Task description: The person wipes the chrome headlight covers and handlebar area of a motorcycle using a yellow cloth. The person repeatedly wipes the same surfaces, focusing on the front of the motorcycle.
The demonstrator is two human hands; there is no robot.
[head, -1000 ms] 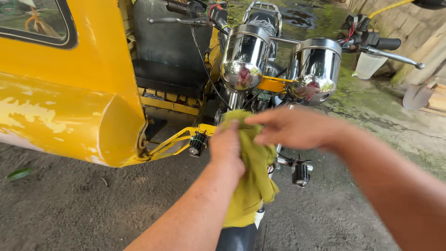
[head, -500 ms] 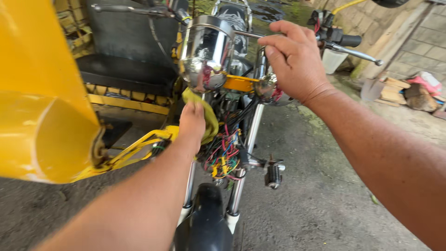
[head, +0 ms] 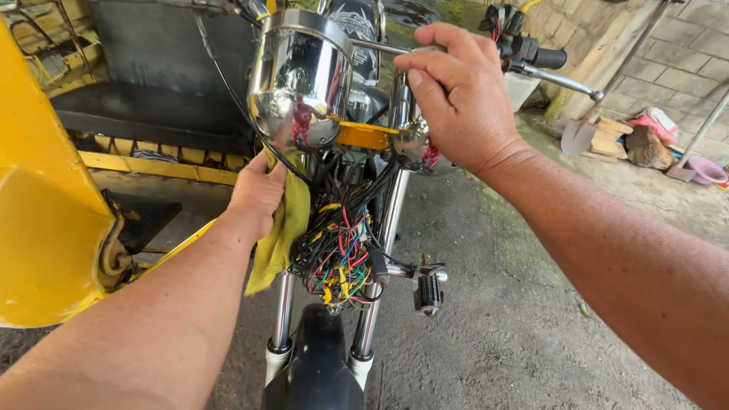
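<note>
My left hand (head: 258,193) grips a yellow cloth (head: 282,231) and presses it against the underside of a chrome gauge housing (head: 300,76) on a motorcycle's front end. My right hand (head: 459,95) is closed over the second chrome gauge (head: 410,137), mostly hiding it, just below the handlebar. Between the two gauges sits a yellow bracket (head: 364,135). Under it hangs a tangle of coloured wires (head: 338,254) between the chrome fork tubes (head: 387,228). The black front fender (head: 319,364) is at the bottom.
A yellow sidecar body (head: 45,220) with a black seat (head: 144,114) stands to the left. The right handlebar grip and brake lever (head: 550,64) reach toward a block wall (head: 653,53). A shovel (head: 581,133), wood scraps and a pink basin (head: 706,171) lie at the right on the concrete floor.
My view has moved closer to the gauges. My left hand with the cloth has risen from the fork area to under the left gauge. My right hand has settled onto the right gauge.
</note>
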